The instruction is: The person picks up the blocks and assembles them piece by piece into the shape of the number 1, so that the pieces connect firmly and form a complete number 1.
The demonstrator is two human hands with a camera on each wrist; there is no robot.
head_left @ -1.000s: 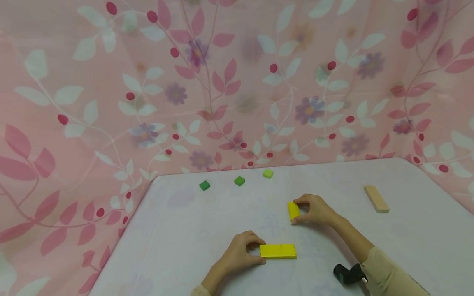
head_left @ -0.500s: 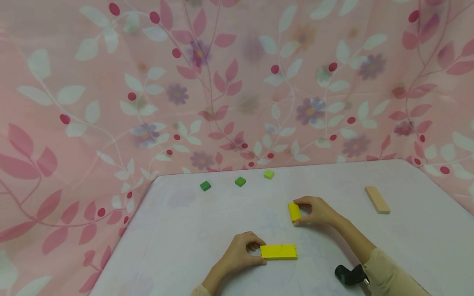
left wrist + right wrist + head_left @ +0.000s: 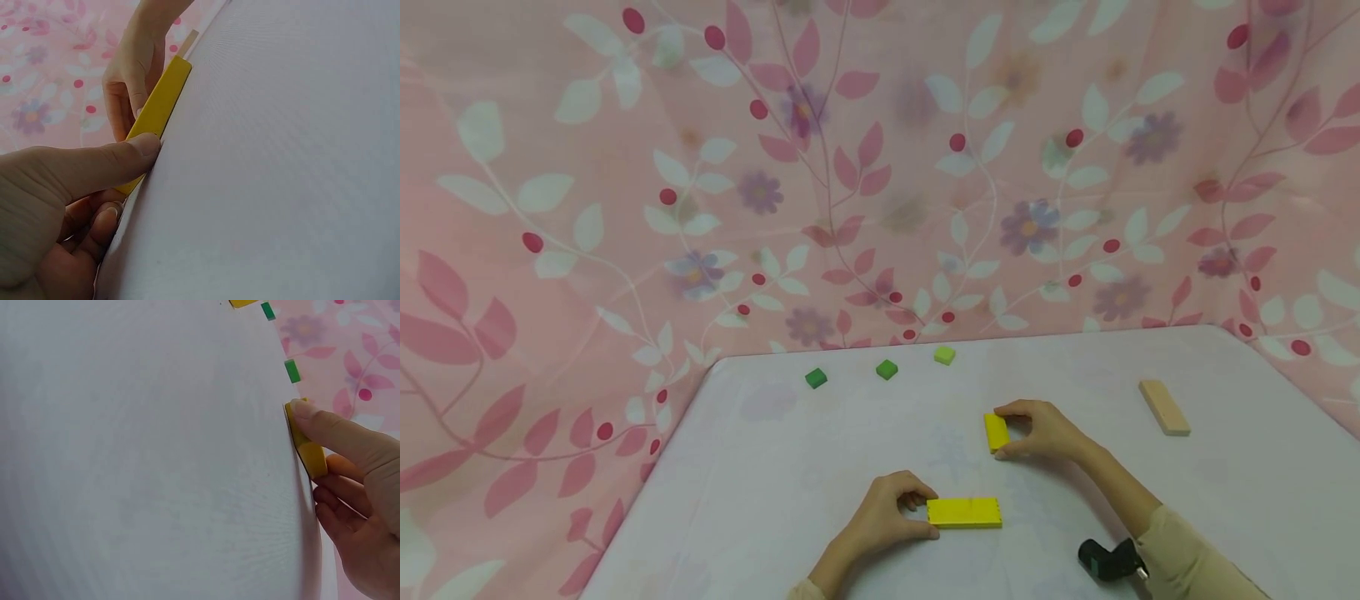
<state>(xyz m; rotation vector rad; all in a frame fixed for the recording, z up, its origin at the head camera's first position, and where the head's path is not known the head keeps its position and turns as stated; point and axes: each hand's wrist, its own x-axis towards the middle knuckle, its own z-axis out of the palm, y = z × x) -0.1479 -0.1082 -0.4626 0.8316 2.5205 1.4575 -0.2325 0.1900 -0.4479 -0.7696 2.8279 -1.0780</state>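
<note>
A pink floral cloth [image 3: 880, 167] fills the background, with the white-topped bench [image 3: 760, 475] spread in front of it; directions here take the long yellow block as the clock's centre and 12 as the far edge. Two beige sleeves [image 3: 1198, 562] come in from the near side. The right hand [image 3: 1041, 432], between 1 and 2 o'clock, pinches the short yellow block between thumb and fingers; the left hand [image 3: 886, 512], at 9, grips the left end of the long yellow block [image 3: 966, 512], which lies crosswise with small dark marks along both ends. A black object [image 3: 1097, 558] with a short metal tip sits between 3 and 4, beside the right sleeve. A flat wooden block [image 3: 1163, 407] lies at 2. The short yellow block [image 3: 996, 433] is at 1, its long side pointing nearly away. Smallest are three blocks near the far edge: dark green [image 3: 816, 378] at 10, mid-green [image 3: 887, 369] at 11, lime green [image 3: 944, 355] at 12, all apart.
</note>
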